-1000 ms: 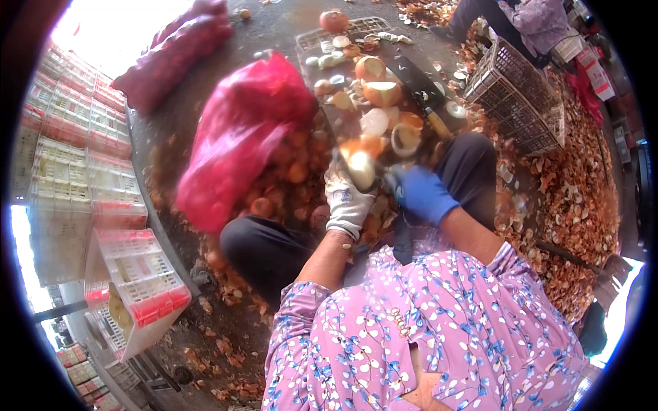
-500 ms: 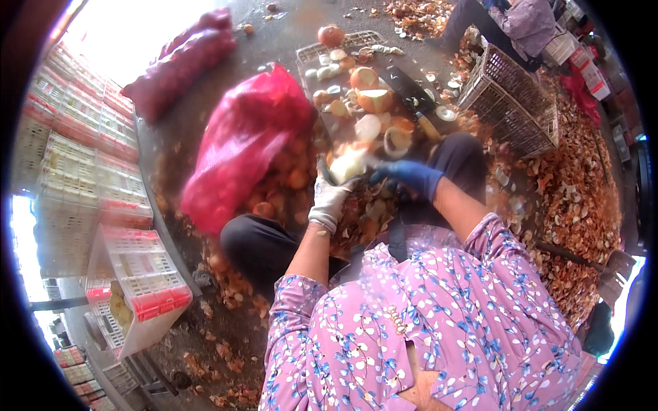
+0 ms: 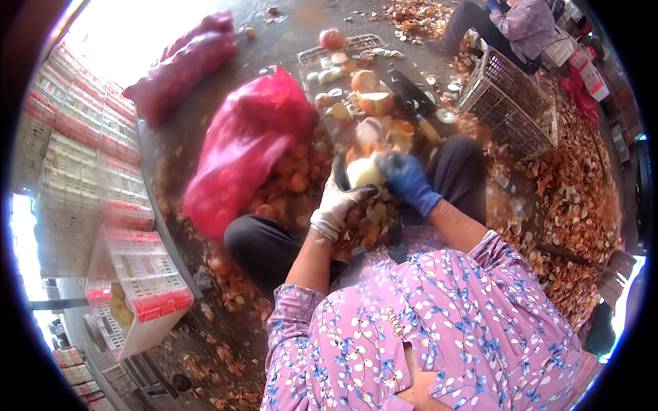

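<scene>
My left hand (image 3: 337, 207), in a dirty white glove, grips a pale peeled onion (image 3: 363, 171) from below. My right hand (image 3: 409, 179), in a blue glove, closes on the same onion from the right; whether it also holds a knife is hidden. Both hands work above my lap, between my dark-trousered knees. Loose onion skins (image 3: 370, 222) lie under the hands. Just beyond them a dark tray (image 3: 322, 58) carries several peeled and cut onions (image 3: 373, 103).
A red mesh sack (image 3: 243, 147) with unpeeled onions lies to the left, another sack (image 3: 181, 65) farther back. A wire basket (image 3: 510, 103) stands at right, with peel heaps (image 3: 582, 205) around it. White and red crates (image 3: 137, 288) stack at left. Another person (image 3: 514, 24) sits at top right.
Both hands have shifted slightly with the onion, staying together on it above my lap. The camera view has tilted a little; the sack and tray have not moved.
</scene>
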A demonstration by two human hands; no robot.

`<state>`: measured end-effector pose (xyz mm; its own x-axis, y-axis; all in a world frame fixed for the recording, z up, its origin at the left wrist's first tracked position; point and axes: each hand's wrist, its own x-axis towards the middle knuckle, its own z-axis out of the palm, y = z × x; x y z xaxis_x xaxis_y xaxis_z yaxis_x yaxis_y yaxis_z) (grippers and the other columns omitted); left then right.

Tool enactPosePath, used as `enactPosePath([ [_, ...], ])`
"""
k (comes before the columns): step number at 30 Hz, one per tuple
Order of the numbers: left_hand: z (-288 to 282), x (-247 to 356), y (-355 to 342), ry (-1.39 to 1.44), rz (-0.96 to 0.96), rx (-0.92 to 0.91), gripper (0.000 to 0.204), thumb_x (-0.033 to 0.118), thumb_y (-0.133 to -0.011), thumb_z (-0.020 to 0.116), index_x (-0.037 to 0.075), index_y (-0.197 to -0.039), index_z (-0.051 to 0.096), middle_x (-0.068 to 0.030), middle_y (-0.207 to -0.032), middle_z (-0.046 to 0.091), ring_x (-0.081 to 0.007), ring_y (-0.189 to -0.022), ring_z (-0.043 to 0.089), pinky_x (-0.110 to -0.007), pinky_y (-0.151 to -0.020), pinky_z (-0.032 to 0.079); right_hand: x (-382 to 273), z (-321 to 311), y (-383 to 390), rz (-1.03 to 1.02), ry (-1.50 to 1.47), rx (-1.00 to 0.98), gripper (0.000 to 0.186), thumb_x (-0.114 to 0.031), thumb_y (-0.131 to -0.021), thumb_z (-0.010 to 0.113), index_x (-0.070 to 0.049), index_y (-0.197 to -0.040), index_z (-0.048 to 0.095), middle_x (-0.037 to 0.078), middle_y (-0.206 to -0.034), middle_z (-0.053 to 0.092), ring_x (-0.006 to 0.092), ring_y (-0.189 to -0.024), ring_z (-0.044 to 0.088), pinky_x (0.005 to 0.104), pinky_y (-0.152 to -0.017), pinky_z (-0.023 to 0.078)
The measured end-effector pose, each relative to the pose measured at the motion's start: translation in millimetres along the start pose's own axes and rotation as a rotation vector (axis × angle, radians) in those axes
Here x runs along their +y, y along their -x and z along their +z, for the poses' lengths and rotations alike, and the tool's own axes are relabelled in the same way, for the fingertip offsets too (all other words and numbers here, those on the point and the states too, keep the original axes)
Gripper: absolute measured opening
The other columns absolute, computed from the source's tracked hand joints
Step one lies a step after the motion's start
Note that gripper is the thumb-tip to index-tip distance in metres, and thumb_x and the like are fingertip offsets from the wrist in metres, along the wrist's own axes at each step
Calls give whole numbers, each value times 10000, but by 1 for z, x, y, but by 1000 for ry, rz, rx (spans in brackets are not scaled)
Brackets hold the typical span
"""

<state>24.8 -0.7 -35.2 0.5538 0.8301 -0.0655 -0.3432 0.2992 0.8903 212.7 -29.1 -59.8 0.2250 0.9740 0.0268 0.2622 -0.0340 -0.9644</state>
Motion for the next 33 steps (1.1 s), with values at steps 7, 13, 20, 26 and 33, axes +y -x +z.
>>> enactPosePath([
  [7,-22,-3,-7,156,-333,-70,669,267,-888,676,60,-1436,353,-112,-1278,539,-223,-1084,600,-328,-890,526,-65,5,9,-516,317,-22,255,-216,-921,647,-27,-756,601,38,-639,615,70,-613,524,312,-555,455],
  [13,0,18,5,370,-150,-40,770,303,-835,681,80,-1469,306,-149,-1327,490,-298,-1175,562,-423,-952,512,-45,-16,-10,-432,56,145,212,-210,-967,589,-30,-970,699,-7,-873,681,83,-761,608,255,-689,497],
  [20,14,36,14,651,31,-150,829,246,-805,705,130,-1507,278,-159,-1415,438,-321,-1216,528,-426,-943,516,-85,-28,-15,247,-987,47,238,-199,-968,554,-12,-1049,677,36,-976,683,109,-862,649,268,-783,526],
  [26,6,26,12,584,-226,-126,861,290,-802,699,87,-1514,261,-160,-1384,457,-292,-1196,545,-378,-983,480,-96,-26,-16,5,-809,-8,255,-250,-941,602,-33,-1063,655,43,-950,686,130,-849,667,287,-748,551],
  [33,1,43,14,422,48,-57,943,186,-720,776,83,-1512,276,-138,-1387,476,-284,-1229,534,-410,-977,495,-83,-63,-19,-19,-1032,-12,379,-345,-911,651,-66,-1165,608,60,-986,692,175,-865,691,319,-709,604],
])
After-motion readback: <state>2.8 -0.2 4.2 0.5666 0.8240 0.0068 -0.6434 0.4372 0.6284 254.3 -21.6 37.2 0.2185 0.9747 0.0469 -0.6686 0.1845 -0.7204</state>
